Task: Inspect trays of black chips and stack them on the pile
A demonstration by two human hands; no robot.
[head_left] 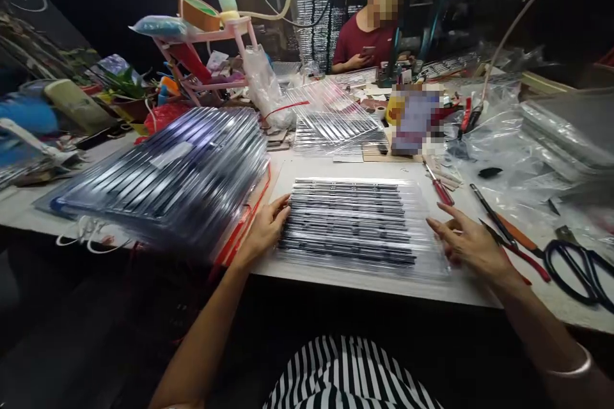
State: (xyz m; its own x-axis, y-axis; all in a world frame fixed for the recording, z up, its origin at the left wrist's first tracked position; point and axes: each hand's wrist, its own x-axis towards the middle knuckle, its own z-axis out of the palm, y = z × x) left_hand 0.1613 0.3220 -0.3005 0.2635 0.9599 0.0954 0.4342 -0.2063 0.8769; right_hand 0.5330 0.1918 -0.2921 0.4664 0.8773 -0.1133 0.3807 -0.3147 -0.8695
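A clear plastic tray (432, 262) lies flat on the white table in front of me, with rows of thin dark strips (348, 220) in its grooves. My left hand (261, 233) grips the tray's left edge, thumb and fingers against it. Beside the right edge, my right hand (467, 241) has its fingers apart and holds nothing; whether a fingertip touches the rim, I cannot tell. To the left rises a stack of similar trays (192, 160) with dark strips, blurred at its near side.
Right of the tray lie a red-handled screwdriver (441, 190), red-handled pliers (532, 262) and black scissors (570, 271). Clear plastic sheets (330, 115) and a pink rack (201, 83) stand farther back. Across the table sits a person (367, 38) holding a phone.
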